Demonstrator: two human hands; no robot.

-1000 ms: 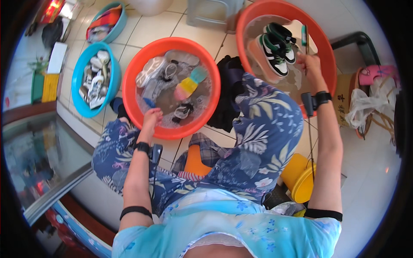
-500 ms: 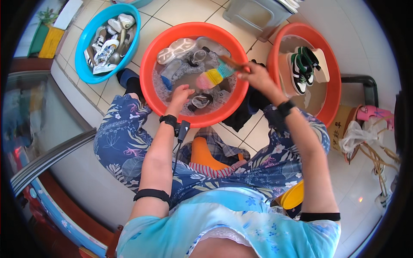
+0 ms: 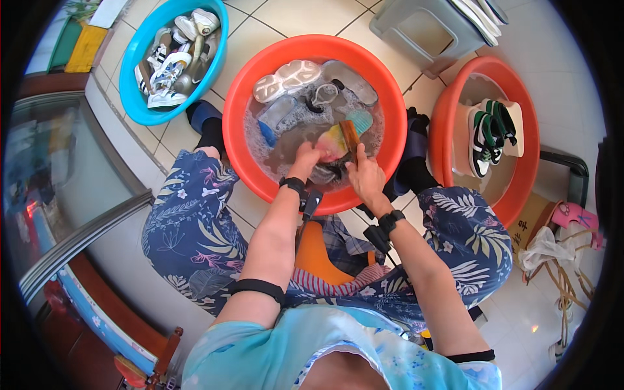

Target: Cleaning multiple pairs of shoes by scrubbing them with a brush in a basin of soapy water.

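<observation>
In the red basin [image 3: 394, 123] between my knees, several shoes lie in murky, foamy water. My left hand [image 3: 305, 161] is closed on the pink end of a shoe with a pink, yellow and turquoise sole [image 3: 333, 143], held sole up. My right hand [image 3: 367, 179] grips a wooden brush [image 3: 350, 138], which lies across that sole; its bristles are hidden underneath. Around it are a shoe with a white patterned sole [image 3: 286, 79], a grey-soled shoe [image 3: 351, 81] and a dark-and-white shoe [image 3: 323, 96].
A turquoise tub [image 3: 219, 68] full of shoes stands at the far left. To the right, a second red basin [image 3: 442, 140] holds cloudy water and green, black and white sneakers [image 3: 486, 140] on a pale stool. Behind stands a grey plastic stool [image 3: 416, 32]. A glass-topped table [image 3: 71, 156] is at left.
The brush has come down from above the basin's right side onto the coloured sole, and my right hand has moved left and nearer. The view has shifted slightly.
</observation>
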